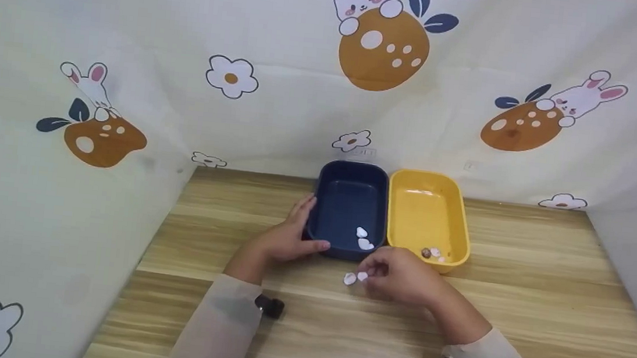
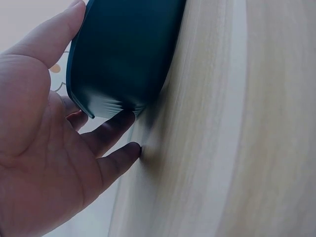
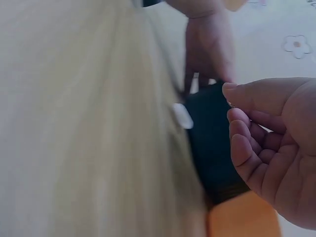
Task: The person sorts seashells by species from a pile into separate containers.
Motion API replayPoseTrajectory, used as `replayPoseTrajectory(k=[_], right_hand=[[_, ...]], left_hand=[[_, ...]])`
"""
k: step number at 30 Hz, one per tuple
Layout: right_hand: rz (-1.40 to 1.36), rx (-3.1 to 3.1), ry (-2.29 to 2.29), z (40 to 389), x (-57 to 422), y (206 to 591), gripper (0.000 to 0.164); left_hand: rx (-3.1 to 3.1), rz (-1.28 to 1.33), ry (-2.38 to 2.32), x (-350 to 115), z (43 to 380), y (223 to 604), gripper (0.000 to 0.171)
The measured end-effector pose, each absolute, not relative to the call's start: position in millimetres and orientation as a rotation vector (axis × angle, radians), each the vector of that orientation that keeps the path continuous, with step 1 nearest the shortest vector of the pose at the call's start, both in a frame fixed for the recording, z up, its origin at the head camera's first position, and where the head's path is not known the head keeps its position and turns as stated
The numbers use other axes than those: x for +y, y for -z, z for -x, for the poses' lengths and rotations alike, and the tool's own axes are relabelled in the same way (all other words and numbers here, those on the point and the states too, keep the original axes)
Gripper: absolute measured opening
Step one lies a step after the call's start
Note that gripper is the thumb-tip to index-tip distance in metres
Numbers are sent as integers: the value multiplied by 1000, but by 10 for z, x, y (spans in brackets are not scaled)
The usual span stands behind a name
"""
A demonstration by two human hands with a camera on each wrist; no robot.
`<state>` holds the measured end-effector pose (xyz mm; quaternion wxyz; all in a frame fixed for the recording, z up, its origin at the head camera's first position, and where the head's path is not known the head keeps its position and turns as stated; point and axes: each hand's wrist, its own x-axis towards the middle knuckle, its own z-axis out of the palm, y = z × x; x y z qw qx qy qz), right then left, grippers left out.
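Note:
My left hand (image 1: pixel 289 237) holds the front left corner of a dark blue box (image 1: pixel 344 254), its thumb at the front rim and its fingers against the left side. In the left wrist view the little fingertip touches the table. My right hand (image 1: pixel 402 276) pinches a small white shell (image 1: pixel 362 276) between thumb and fingertips, just in front of the box; in the right wrist view the fingers hide most of it. Another white shell (image 1: pixel 350 278) lies on the table beside it. White shells (image 1: pixel 364 243) lie inside the blue box near its front right corner.
A yellow box (image 1: pixel 461 228) stands against the blue one's right side, with a few small brown and pinkish shells (image 1: pixel 434 252) near its front. Behind both boxes hangs a cloth (image 1: pixel 277 122) printed with rabbits and flowers. The wood-grain table (image 1: pixel 541 294) extends to both sides.

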<state>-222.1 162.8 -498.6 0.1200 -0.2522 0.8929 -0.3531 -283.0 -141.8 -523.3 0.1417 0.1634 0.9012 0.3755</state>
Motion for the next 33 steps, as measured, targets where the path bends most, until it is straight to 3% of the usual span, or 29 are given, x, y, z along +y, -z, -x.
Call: replayPoseTrajectory(k=[12,33], right_hand=[[589,2686,1172,2329,1944,4810,13],[295,2721,1262,2477,2613,4595,25]], left_hand=[[2601,-482,-1093,-1436,2847,5266,116],[2605,-497,-1081,-1437,2856,5270,119]])
